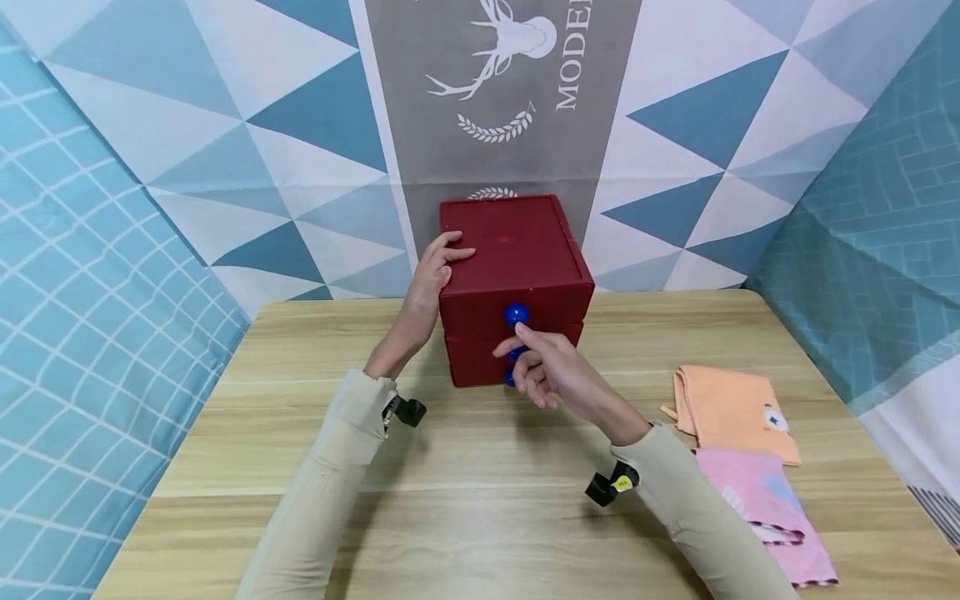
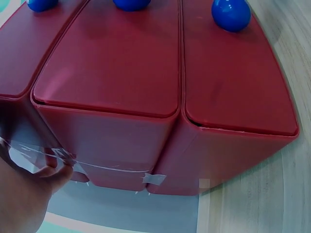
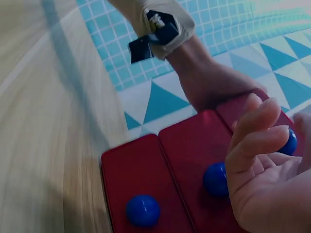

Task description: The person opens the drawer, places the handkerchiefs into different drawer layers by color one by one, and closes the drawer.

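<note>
A dark red cabinet (image 1: 517, 242) with three stacked drawers stands at the back of the table, its drawer fronts flush. My left hand (image 1: 432, 271) rests on its upper left edge, fingers lying over the top. In front of the cabinet, my right hand (image 1: 558, 371) has loosely bent fingers and nothing in its grasp. Its fingertips are right at the top blue knob (image 1: 516, 314). The middle blue knob (image 3: 216, 179) is partly hidden behind that hand, while the bottom blue knob (image 3: 143, 211) shows fully in the right wrist view.
A folded orange cloth (image 1: 738, 417) lies on the right side of the wooden table (image 1: 465, 533). Just in front of it is a folded pink cloth (image 1: 772, 517). A patterned wall covering (image 1: 300, 167) rises directly behind the cabinet. Clear tape (image 2: 154, 178) runs along the cabinet's side.
</note>
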`<act>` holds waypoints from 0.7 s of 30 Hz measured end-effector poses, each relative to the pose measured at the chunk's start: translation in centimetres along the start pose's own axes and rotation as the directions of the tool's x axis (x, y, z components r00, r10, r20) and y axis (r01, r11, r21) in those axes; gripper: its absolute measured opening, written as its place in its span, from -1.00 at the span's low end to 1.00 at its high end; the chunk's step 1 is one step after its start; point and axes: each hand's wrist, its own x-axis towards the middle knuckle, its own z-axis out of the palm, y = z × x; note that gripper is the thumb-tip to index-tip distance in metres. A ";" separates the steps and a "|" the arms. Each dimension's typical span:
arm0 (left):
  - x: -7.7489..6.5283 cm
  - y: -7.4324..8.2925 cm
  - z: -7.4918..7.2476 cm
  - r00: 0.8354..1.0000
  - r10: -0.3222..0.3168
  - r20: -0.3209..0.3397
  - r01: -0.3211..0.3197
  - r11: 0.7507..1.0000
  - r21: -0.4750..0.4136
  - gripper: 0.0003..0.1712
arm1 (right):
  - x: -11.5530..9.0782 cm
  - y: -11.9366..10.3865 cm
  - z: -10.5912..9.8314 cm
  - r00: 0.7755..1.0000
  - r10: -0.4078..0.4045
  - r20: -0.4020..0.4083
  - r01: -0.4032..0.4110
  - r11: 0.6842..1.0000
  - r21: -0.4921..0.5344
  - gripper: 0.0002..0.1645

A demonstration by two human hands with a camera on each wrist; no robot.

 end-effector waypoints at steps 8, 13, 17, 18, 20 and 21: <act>0.0 -1.0 0.0 1.000 0.019 -0.013 -0.019 1.000 -0.009 -0.44 | -0.1 1.2 -1.6 0.991 0.049 -0.121 -0.066 0.988 -0.139 -0.22; 0.0 -1.0 0.0 1.000 0.008 -0.012 -0.008 1.000 -0.003 -0.45 | 0.6 2.5 -1.8 0.988 0.142 -0.053 -0.150 0.968 -0.203 -0.17; -0.1 -0.3 0.1 1.000 0.009 -0.012 -0.009 1.000 -0.012 -0.46 | 1.2 3.2 -1.5 0.972 0.232 0.021 -0.230 0.971 -0.063 -0.07; -0.1 0.3 0.1 1.000 0.010 -0.010 -0.010 1.000 -0.015 -0.46 | 1.4 3.4 -1.4 0.969 0.243 0.038 -0.242 0.970 -0.023 -0.07; -0.2 1.2 0.2 1.000 0.016 -0.004 -0.016 1.000 -0.021 -0.47 | 1.7 3.6 -1.3 0.964 0.256 0.067 -0.260 0.964 0.055 -0.09; -0.2 1.8 0.2 1.000 0.014 -0.002 -0.015 1.000 -0.023 -0.47 | 1.8 3.7 -1.2 0.964 0.256 0.079 -0.262 0.961 0.090 -0.11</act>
